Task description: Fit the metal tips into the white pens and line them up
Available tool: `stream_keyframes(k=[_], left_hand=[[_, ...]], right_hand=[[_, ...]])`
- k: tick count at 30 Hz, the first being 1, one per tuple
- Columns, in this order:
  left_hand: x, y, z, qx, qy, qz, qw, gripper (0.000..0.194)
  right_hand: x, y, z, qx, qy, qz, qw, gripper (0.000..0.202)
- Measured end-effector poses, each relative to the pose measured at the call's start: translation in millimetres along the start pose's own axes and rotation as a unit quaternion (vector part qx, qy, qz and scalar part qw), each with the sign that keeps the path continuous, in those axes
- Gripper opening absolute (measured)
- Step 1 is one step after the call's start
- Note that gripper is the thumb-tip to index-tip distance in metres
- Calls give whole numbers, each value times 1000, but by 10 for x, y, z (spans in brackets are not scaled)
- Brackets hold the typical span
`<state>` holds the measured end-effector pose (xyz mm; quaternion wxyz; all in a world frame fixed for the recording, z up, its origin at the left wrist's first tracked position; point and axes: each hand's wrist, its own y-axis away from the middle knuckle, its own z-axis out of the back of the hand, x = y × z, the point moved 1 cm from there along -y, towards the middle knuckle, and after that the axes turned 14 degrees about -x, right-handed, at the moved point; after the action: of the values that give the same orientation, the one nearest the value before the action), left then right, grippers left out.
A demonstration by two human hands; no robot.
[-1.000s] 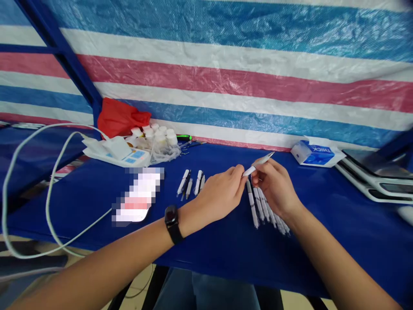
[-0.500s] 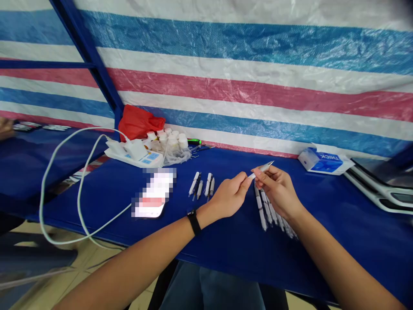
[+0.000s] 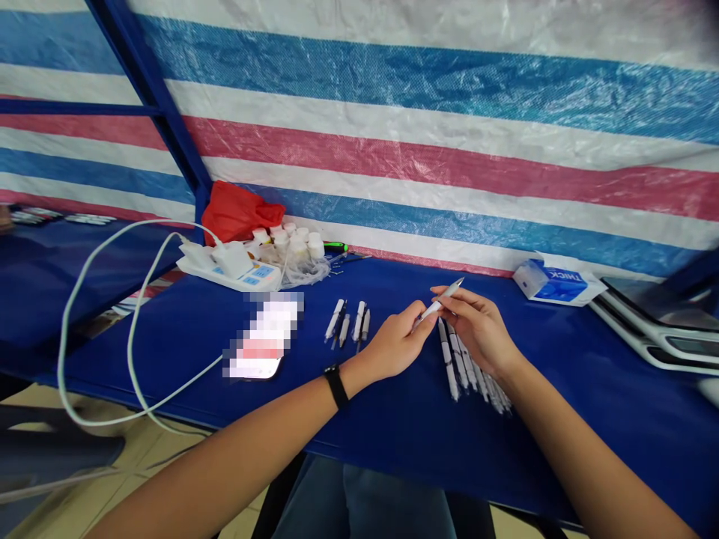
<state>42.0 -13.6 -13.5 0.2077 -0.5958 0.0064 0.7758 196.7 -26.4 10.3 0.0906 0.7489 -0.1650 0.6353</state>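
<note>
A white pen [image 3: 451, 288] with a grey pointed tip slants up and to the right between my hands. The fist of my left hand [image 3: 400, 340] is wrapped round its lower part, hiding that end. My right hand [image 3: 477, 323] pinches the pen nearer the tip with thumb and fingers. Below my right hand lies a row of several white pens [image 3: 448, 363], partly covered by the hand and forearm. Left of my left hand, pen parts [image 3: 358, 322] lie on the blue table [image 3: 393, 427]: white barrels, shorter grey-white pieces and thin dark refills.
A lit phone [image 3: 264, 340] lies on the left, with a white cable [image 3: 63, 329] looping past it. Behind are a power strip [image 3: 261, 275], white-capped bottles [image 3: 297, 245] and a red bag [image 3: 239, 213]. A tissue pack [image 3: 559, 284] and a white-edged device [image 3: 645, 326] stand right.
The pen has shifted slightly left and down between my hands, and its tilt is a little steeper. My right fingers are straighter along it. The pens on the table have not moved.
</note>
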Motion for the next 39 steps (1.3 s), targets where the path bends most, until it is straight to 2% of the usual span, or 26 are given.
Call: stream_keyframes(k=[3, 7, 10, 15, 18, 23, 27, 33, 39], left_hand=[[-14, 14, -7, -5, -5, -22, 1000, 33], [-25, 20, -23, -23, -18, -39, 999, 34], [-23, 22, -27, -37, -27, -32, 998, 31], [21, 12, -38, -38, 34, 11, 999, 24], [44, -1, -52, -36, 53, 6, 998, 22], [39, -15, -52, -46, 1, -20, 999, 26], [23, -14, -42, -57, 3, -21, 998, 34], [29, -13, -47, -51, 34, -10, 998, 22], [61, -28, -53, -47, 37, -18, 998, 29]], right_hand=[[10, 3, 2, 4, -17, -6, 1000, 25], [-22, -4, 5, -24, -17, 12, 999, 23], [-32, -11, 8, -26, -17, 15, 999, 25], [4, -20, 24, 3, -53, -36, 998, 35], [-14, -35, 43, -2, -47, -35, 998, 27], [-41, -64, 63, -10, -31, -28, 999, 22], [1, -59, 54, -12, -62, -52, 997, 32], [-24, -48, 41, -32, -14, -35, 999, 31], [43, -32, 33, -28, -51, -34, 998, 32]])
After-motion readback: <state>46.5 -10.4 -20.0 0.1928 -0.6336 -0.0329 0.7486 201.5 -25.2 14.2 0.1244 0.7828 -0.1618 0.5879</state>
